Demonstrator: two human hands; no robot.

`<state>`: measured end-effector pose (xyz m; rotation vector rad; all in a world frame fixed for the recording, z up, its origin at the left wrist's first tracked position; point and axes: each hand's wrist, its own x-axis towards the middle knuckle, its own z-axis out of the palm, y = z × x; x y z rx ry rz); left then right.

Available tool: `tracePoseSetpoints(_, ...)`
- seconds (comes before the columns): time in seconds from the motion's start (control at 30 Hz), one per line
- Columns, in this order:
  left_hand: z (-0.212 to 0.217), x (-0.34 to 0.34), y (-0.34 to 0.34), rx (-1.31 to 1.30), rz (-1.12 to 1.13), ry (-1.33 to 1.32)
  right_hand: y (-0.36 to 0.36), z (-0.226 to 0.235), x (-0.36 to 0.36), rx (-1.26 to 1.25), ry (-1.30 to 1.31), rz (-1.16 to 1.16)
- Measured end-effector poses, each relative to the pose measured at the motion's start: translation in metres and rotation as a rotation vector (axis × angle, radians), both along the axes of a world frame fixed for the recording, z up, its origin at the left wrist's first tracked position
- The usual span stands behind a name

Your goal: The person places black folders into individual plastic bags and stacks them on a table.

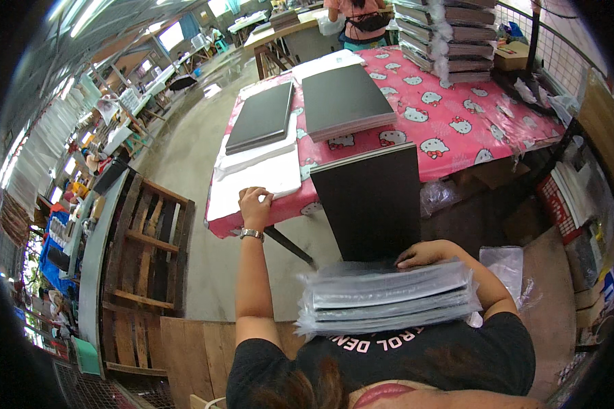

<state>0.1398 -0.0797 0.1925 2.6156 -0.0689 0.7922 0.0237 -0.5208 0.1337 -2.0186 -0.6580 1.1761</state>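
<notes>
My left hand (256,204) is at the near left of the table, its bent fingers closed on the edge of a white plastic sheet (258,178) on top of a pile. A metal-band watch (252,234) is on that wrist. Below the table edge a large black board (372,204) stands tilted in front of me. My right hand (424,253) lies across its lower right part, fingers stretched out and partly hidden. Against my chest is a stack of plastic-wrapped flat items (389,298), just below the right hand.
Two stacks of black boards, one left (262,116) and one right (348,99), lie on the pink patterned tablecloth (450,129). A tall pile of wrapped packs (460,41) stands at the back right. A wooden pallet (147,252) is on the left; a person (361,24) stands beyond the table.
</notes>
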Motion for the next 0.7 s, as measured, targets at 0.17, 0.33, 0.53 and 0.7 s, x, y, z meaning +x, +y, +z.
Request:
tracePoseSetpoints(0.17,0.011,0.029,0.018,-0.709,-0.135,0.079,-0.018,0.06,0.014,0.253,-0.116,-0.182)
tracePoseSetpoints(0.33,0.034,0.052,0.016,-0.678,0.069,-0.138,-0.014,0.114,0.044,0.469,-0.404,-0.353)
tracePoseSetpoints(0.53,0.125,-0.056,-0.125,-0.172,-0.242,-0.413,0.052,0.19,0.026,0.565,-1.427,-0.379)
tracePoseSetpoints(0.7,0.156,-0.155,-0.191,0.136,-0.587,-0.017,0.081,0.183,0.003,0.637,-0.979,-0.125)
